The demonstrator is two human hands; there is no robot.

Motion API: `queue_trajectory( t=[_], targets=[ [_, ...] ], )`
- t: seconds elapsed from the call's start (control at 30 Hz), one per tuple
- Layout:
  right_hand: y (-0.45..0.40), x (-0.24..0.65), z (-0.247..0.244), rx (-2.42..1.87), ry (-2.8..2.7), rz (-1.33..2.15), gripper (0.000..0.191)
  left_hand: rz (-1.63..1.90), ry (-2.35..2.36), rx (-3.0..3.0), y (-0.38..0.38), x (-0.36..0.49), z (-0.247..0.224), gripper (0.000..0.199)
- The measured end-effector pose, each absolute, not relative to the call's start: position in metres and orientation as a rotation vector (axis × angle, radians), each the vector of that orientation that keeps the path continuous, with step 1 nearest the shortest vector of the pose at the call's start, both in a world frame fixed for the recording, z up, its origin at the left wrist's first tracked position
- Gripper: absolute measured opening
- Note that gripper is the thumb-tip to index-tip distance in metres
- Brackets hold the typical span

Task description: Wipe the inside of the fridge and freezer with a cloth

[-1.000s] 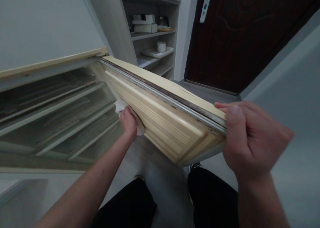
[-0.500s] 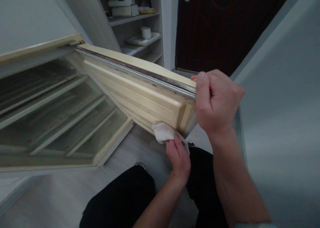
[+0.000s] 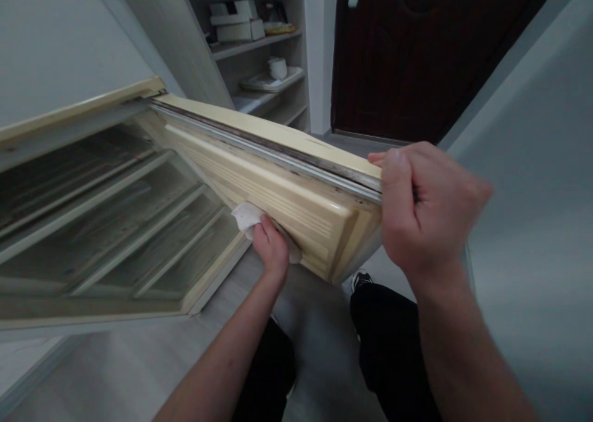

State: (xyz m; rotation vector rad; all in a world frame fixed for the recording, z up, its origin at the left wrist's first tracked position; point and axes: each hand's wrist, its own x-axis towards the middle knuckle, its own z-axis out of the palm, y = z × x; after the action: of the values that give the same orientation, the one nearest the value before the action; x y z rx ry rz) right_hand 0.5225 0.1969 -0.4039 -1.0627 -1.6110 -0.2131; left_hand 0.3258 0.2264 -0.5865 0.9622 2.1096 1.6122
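A cream freezer or fridge door stands swung out from its cabinet, its ribbed inner panel towards me. My right hand is closed around the door's free top corner. Lower down, my left hand grips a white cloth and presses it against the inner panel, near the middle of its lower part. Along the door's upper edge runs a grey seal with dark stains. Glass-like shelves show inside the cabinet on the left.
An open shelf unit at the back holds white boxes, a tray and a white cup. Behind is a dark door. A pale wall rises close on the right. My legs and shoes stand below the door.
My left hand has moved the cloth leftwards along the inner panel, from near its free end towards the hinge side. My right hand keeps hold of the corner; the view has shifted slightly.
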Motion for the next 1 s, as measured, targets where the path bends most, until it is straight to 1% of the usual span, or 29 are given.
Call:
queue_trajectory(
  t=[0.13, 0.27, 0.43, 0.53, 0.67, 0.83, 1.0],
  targets=[
    [0.192, 0.519, -0.402, -1.055, -1.612, -0.239, 0.033, 1.663, 2.162, 0.92, 0.27, 0.276, -0.585, 0.035],
    [0.187, 0.516, -0.398, -1.063, -1.645, -0.284, 0.033, 1.696, 2.198, 0.874, 0.31, 0.23, -0.576, 0.034],
    [0.187, 0.515, -0.396, -1.093, -1.652, -0.316, 0.034, 1.654, 2.259, 0.842, 0.325, 0.217, -0.57, 0.037],
    [0.189, 0.515, -0.398, -1.05, -1.632, -0.327, 0.036, 1.617, 2.28, 0.853, 0.306, 0.24, -0.574, 0.037],
    [0.194, 0.516, -0.404, -1.06, -1.588, -0.31, 0.037, 1.564, 2.246, 0.906, 0.258, 0.288, -0.578, 0.036],
    [0.202, 0.518, -0.409, -1.053, -1.551, -0.353, 0.043, 1.476, 2.104, 0.959, 0.189, 0.357, -0.582, 0.041],
    [0.209, 0.523, -0.411, -1.152, -1.56, -0.47, 0.047, 1.396, 1.859, 0.979, 0.122, 0.421, -0.586, 0.049]
  ],
)
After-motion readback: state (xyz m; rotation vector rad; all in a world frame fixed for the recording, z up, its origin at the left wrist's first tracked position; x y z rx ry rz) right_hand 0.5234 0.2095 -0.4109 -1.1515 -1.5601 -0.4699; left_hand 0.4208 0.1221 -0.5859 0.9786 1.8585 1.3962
